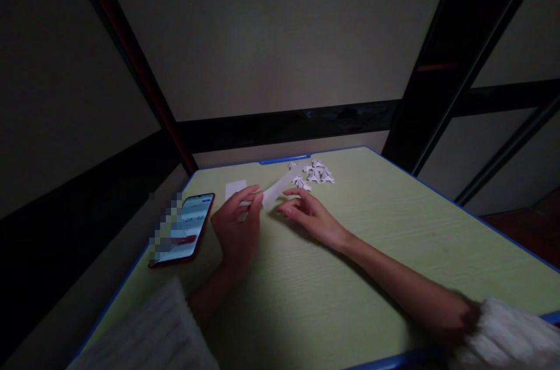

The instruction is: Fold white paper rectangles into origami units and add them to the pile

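Note:
My left hand (238,224) pinches the near end of a long white paper strip (277,189), which slants up and away over the pale green table (350,276). My right hand (308,212) lies just right of the strip, palm down, fingers loosely curled toward it with nothing clearly in them. A small white paper piece (235,188) lies flat just beyond my left hand. A pile of several small folded white paper pieces (315,173) sits near the table's far edge.
A red-cased phone (186,229) with a lit screen lies at the table's left edge, close to my left hand. The table has a blue rim (284,158). Dark bed-frame bars and a pale wall stand behind it.

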The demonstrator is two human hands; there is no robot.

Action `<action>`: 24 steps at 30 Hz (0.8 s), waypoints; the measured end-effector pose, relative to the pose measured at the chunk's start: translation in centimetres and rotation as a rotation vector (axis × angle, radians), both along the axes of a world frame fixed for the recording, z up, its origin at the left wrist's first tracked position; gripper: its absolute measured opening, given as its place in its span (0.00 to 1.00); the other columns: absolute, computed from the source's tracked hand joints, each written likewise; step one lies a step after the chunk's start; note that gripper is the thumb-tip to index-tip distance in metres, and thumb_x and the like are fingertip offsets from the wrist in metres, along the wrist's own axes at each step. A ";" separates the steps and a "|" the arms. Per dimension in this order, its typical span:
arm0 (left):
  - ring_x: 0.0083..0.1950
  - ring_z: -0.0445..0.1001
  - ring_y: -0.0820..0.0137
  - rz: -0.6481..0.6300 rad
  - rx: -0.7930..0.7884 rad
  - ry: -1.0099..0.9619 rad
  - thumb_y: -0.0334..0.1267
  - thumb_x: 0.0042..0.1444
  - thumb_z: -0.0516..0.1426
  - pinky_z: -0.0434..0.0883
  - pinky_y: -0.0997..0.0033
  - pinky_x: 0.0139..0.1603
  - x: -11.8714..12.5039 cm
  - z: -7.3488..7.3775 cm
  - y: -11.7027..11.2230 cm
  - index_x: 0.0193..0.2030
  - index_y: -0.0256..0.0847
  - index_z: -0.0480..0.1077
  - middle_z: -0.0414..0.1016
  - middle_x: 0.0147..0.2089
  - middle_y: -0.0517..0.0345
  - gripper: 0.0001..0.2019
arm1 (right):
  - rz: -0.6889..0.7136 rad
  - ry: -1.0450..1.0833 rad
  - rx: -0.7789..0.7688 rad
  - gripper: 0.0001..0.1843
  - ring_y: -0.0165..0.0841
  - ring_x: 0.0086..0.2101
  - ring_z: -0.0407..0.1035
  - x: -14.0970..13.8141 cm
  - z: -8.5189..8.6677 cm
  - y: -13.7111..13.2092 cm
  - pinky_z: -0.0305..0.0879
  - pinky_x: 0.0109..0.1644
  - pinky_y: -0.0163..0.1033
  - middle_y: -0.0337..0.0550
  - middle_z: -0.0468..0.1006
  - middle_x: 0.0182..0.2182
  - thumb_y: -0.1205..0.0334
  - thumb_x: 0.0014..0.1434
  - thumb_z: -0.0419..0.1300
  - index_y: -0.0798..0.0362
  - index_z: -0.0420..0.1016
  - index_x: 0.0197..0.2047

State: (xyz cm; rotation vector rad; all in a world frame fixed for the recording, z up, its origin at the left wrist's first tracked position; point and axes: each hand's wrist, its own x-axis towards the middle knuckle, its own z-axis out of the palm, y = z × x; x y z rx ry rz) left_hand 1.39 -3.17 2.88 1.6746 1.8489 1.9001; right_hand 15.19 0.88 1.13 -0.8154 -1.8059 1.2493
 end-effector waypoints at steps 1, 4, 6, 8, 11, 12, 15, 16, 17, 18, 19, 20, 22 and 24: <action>0.30 0.71 0.71 -0.060 -0.033 -0.100 0.37 0.45 0.54 0.68 0.73 0.31 0.5 -0.1 0.0 0.34 0.40 0.69 0.74 0.29 0.59 0.09 | -0.013 0.121 -0.084 0.14 0.28 0.31 0.66 -0.2 0.0 0.1 0.61 0.34 0.36 0.42 0.72 0.30 0.60 0.51 0.51 0.54 0.55 0.41; 0.27 0.71 0.72 -0.237 -0.096 -0.334 0.36 0.42 0.56 0.68 0.75 0.28 1.2 -0.6 0.2 0.35 0.37 0.68 0.72 0.25 0.60 0.11 | -0.153 0.373 -0.195 0.13 0.28 0.29 0.66 -0.3 -0.1 0.7 0.61 0.34 0.36 0.37 0.71 0.26 0.61 0.46 0.56 0.52 0.54 0.33; 0.26 0.71 0.73 -0.323 -0.127 -0.413 0.35 0.42 0.57 0.68 0.75 0.29 1.3 -0.8 0.3 0.36 0.36 0.67 0.71 0.24 0.61 0.12 | -0.223 0.467 -0.192 0.14 0.28 0.29 0.66 -0.1 -0.1 1.1 0.61 0.35 0.37 0.37 0.71 0.26 0.63 0.43 0.58 0.53 0.54 0.30; 0.26 0.72 0.73 -0.392 -0.174 -0.447 0.33 0.41 0.57 0.69 0.75 0.30 1.3 -0.9 0.4 0.38 0.35 0.64 0.71 0.23 0.62 0.14 | -0.248 0.527 -0.180 0.15 0.27 0.28 0.66 0.1 -0.1 1.4 0.62 0.36 0.37 0.37 0.71 0.27 0.64 0.41 0.59 0.53 0.55 0.30; 0.27 0.73 0.72 -0.498 -0.264 -0.484 0.33 0.42 0.56 0.69 0.74 0.29 1.4 -1.0 0.6 0.40 0.36 0.61 0.72 0.23 0.61 0.16 | -0.317 0.581 -0.164 0.16 0.25 0.23 0.64 0.3 -0.2 1.6 0.61 0.30 0.35 0.32 0.69 0.22 0.65 0.40 0.59 0.51 0.53 0.30; 0.27 0.73 0.72 -0.524 -0.295 -0.493 0.33 0.41 0.56 0.69 0.74 0.27 1.4 -1.1 0.6 0.40 0.36 0.59 0.72 0.23 0.61 0.17 | -0.349 0.587 -0.154 0.17 0.24 0.21 0.63 0.4 -0.2 1.7 0.61 0.28 0.34 0.30 0.67 0.21 0.65 0.40 0.59 0.51 0.53 0.31; 0.24 0.72 0.72 -0.575 -0.382 -0.516 0.32 0.39 0.56 0.67 0.76 0.23 1.3 -1.3 0.9 0.40 0.37 0.58 0.72 0.22 0.62 0.18 | -0.408 0.573 -0.112 0.19 0.23 0.19 0.61 0.6 -0.2 1.8 0.59 0.25 0.32 0.27 0.64 0.18 0.65 0.41 0.59 0.49 0.52 0.34; 0.23 0.71 0.73 -0.585 -0.410 -0.531 0.31 0.38 0.57 0.67 0.77 0.22 1.2 -1.4 1.1 0.39 0.37 0.58 0.71 0.21 0.63 0.19 | -0.417 0.571 -0.103 0.20 0.23 0.19 0.61 0.7 -0.2 1.9 0.58 0.24 0.31 0.27 0.64 0.18 0.65 0.41 0.59 0.49 0.52 0.35; 0.22 0.71 0.73 -0.592 -0.435 -0.554 0.31 0.37 0.57 0.66 0.77 0.21 1.0 -1.5 1.3 0.38 0.37 0.58 0.71 0.21 0.63 0.19 | -0.417 0.570 -0.097 0.20 0.23 0.18 0.60 0.8 -0.2 1.9 0.58 0.24 0.30 0.27 0.64 0.18 0.65 0.41 0.59 0.49 0.52 0.35; 0.22 0.70 0.74 -0.595 -0.458 -0.588 0.31 0.36 0.57 0.66 0.77 0.21 0.8 -1.6 1.4 0.37 0.37 0.59 0.71 0.21 0.63 0.18 | -0.403 0.565 -0.098 0.21 0.23 0.18 0.60 0.8 -0.1 1.9 0.57 0.23 0.30 0.27 0.64 0.18 0.64 0.40 0.59 0.49 0.52 0.35; 0.23 0.70 0.74 -0.598 -0.475 -0.630 0.32 0.36 0.57 0.66 0.77 0.21 0.6 -1.6 1.6 0.36 0.36 0.60 0.71 0.22 0.62 0.16 | -0.374 0.549 -0.105 0.21 0.22 0.18 0.59 0.8 -0.1 1.8 0.57 0.23 0.29 0.27 0.64 0.18 0.64 0.40 0.60 0.49 0.52 0.35; 0.23 0.70 0.74 -0.594 -0.481 -0.678 0.33 0.37 0.56 0.67 0.77 0.22 0.3 -1.6 1.8 0.34 0.36 0.62 0.71 0.22 0.61 0.14 | -0.326 0.520 -0.121 0.21 0.22 0.18 0.59 0.8 0.0 1.7 0.56 0.22 0.29 0.27 0.64 0.18 0.64 0.40 0.60 0.49 0.52 0.35; 0.24 0.70 0.74 -0.589 -0.467 -0.773 0.38 0.40 0.55 0.67 0.75 0.23 -0.1 -1.7 2.1 0.32 0.35 0.64 0.71 0.23 0.59 0.11 | -0.197 0.415 -0.158 0.21 0.21 0.16 0.57 0.6 0.0 1.3 0.53 0.20 0.28 0.27 0.63 0.17 0.64 0.39 0.61 0.50 0.53 0.35; 0.24 0.70 0.73 -0.577 -0.437 -0.803 0.42 0.41 0.55 0.66 0.75 0.22 -0.5 -1.8 2.3 0.30 0.34 0.66 0.71 0.25 0.57 0.12 | -0.069 0.301 -0.192 0.20 0.20 0.15 0.54 0.3 -0.1 0.9 0.49 0.19 0.27 0.27 0.61 0.16 0.63 0.39 0.62 0.52 0.55 0.33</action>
